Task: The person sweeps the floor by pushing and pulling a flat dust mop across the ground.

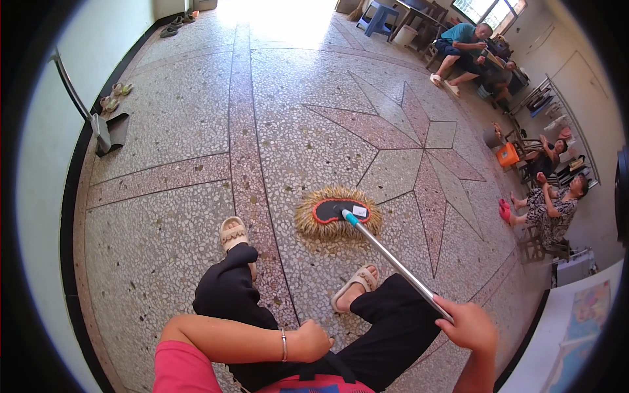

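Note:
My right hand (467,324) is closed round the metal handle (400,265) of a flat dust mop. The mop's fringed tan head (339,233) rests on the speckled terrazzo floor ahead of my feet; its black plate has a red edge and a white label. A teal joint links handle and head. My left hand (314,341), with a bracelet on the wrist, is curled in front of my waist and touches no part of the mop; whether it holds anything cannot be seen.
A long-handled dustpan (100,135) stands by the left wall, near pairs of shoes (115,96). Several people sit along the right side, close to an orange bin (507,154) and a clothes rack (572,123). A blue stool (377,19) is at the back, beside a white bucket (405,36).

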A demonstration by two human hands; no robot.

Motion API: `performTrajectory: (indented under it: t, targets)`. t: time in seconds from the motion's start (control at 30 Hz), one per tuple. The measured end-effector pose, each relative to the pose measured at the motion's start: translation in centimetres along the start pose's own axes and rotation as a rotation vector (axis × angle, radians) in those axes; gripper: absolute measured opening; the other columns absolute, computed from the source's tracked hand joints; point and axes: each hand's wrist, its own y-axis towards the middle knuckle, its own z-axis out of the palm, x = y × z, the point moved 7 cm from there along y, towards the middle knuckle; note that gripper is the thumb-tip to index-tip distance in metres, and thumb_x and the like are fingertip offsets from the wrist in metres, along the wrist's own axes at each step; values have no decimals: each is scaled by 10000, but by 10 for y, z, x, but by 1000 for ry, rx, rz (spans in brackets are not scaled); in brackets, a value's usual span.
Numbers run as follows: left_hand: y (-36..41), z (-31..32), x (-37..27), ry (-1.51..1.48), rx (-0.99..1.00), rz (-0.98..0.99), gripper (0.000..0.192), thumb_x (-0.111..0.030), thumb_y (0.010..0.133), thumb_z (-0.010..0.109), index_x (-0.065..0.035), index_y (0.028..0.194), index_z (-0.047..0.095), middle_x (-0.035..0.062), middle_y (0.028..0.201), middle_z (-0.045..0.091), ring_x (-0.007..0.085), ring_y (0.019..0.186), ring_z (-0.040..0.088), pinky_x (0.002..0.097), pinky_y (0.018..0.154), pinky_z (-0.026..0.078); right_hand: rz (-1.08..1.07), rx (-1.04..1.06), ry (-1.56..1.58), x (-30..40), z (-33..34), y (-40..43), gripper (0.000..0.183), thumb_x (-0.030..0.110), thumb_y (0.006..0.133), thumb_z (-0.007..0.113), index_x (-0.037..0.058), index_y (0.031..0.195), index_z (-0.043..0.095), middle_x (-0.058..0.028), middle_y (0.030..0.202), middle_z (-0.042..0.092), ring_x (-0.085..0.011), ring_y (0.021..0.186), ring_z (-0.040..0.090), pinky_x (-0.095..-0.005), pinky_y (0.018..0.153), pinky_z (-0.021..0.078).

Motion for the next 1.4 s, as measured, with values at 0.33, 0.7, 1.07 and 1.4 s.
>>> performTrajectory:
  t: [0.33, 0.7, 1.07, 1.4]
  targets:
    - [67, 44, 32, -33, -11, -267, 197, -156, 769, 561, -80, 902, 684, 75, 909, 671, 283, 836, 649, 460, 581, 497, -95, -254, -43, 16, 98, 148, 510, 149, 787, 537, 110, 1277, 400, -217, 793, 613, -404, 746, 587, -484, 668, 461]
    - [63, 54, -29, -69, -57, -182, 224, -164, 819, 474, -78, 990, 591, 112, 856, 648, 287, 824, 638, 435, 624, 491, -268, -85, 67, -51, 34, -67, 498, 223, 731, 641, 170, 1208, 506, -167, 727, 597, -379, 681, 579, -466, 626, 456]
    - [78, 28, -50, -49, -33, -125, 400, -225, 770, 602, -99, 1147, 551, 89, 869, 647, 268, 811, 638, 439, 618, 480, -327, -98, -119, 21, 56, 8, 515, 211, 736, 629, 178, 1228, 481, -165, 709, 599, -367, 685, 590, -465, 616, 461]
    - [185, 169, 78, -98, 266, -546, 332, -172, 748, 626, -98, 1072, 623, 63, 1001, 646, 257, 876, 631, 452, 645, 487, -475, -221, -55, 138, 123, 145, 526, 109, 748, 554, 110, 1260, 433, -212, 800, 607, -381, 731, 592, -485, 650, 465]
